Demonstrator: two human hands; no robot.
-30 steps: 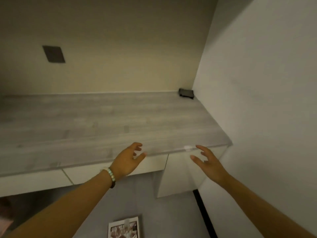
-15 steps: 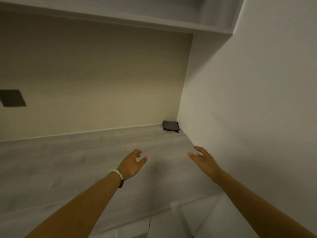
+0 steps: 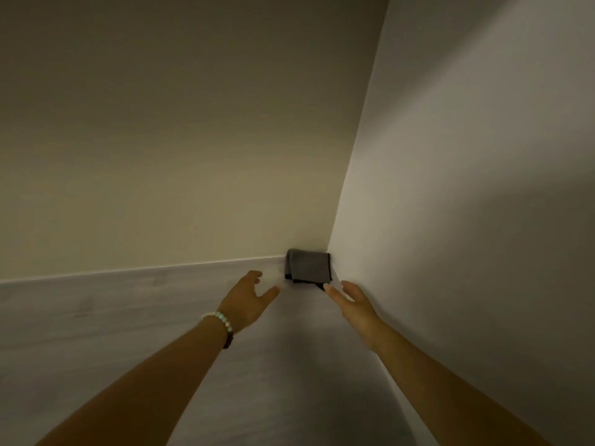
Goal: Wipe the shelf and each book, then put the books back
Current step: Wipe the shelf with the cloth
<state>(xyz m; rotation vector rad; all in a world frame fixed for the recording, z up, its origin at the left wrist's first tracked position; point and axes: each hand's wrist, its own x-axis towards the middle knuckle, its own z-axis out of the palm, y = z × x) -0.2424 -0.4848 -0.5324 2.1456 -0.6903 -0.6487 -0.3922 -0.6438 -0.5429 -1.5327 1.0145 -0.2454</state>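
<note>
Both empty: left hand (image 3: 249,299) and right hand (image 3: 352,302) splayed, reaching for what looks like a folded grey cloth (image 3: 309,266) in the shelf (image 3: 112,317) corner. Fetching step; next, grasp it.

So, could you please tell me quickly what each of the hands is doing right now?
Left hand: open, empty, above the shelf.
Right hand: open, empty, just short of the folded dark cloth.

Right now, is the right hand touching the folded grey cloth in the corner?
Cannot tell. In the head view the right hand's fingertips overlap the near edge of the cloth, but neither contact nor a gap shows plainly.
</note>
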